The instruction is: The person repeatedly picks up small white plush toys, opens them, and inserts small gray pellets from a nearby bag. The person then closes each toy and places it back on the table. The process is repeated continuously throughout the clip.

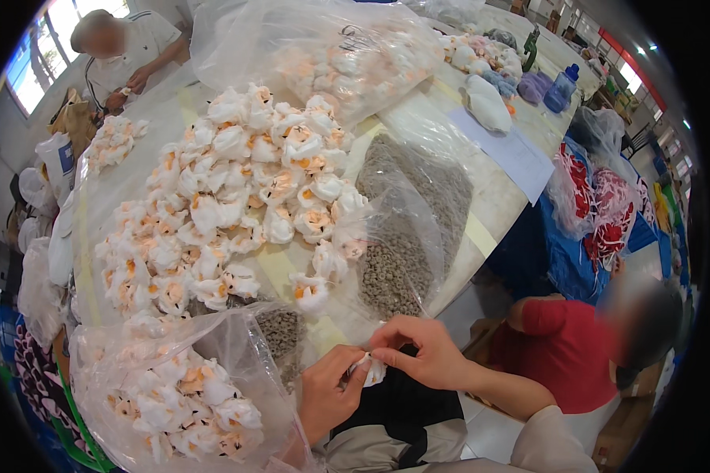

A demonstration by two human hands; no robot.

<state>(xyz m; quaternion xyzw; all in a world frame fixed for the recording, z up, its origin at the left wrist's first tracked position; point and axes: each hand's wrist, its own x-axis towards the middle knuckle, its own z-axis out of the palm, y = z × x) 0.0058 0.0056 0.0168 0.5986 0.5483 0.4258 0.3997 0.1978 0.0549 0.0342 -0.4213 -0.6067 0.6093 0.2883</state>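
Observation:
Above my lap, close to the table's near edge, I hold a small white plush piece (pixel 375 372). My left hand (pixel 330 392) pinches its left side between thumb and fingers. The fingers of my right hand (pixel 420 351) are closed at its upper right, and whatever fine part they grip is hidden. A wide heap of similar white plush pieces (pixel 229 193) with peach and orange patches lies on the table ahead. At my left, a clear plastic bag (pixel 244 331) contains more of them. Small grey-brown ring-like parts (pixel 390 272) fill another clear bag just beyond my hands.
A big clear bag of plush pieces (pixel 347 63) lies at the table's far side. A paper sheet (pixel 506 154) and a blue bottle (pixel 561 88) are at the far right. One person in red (pixel 560 351) sits at my right; another in white (pixel 138 47) works at the far left.

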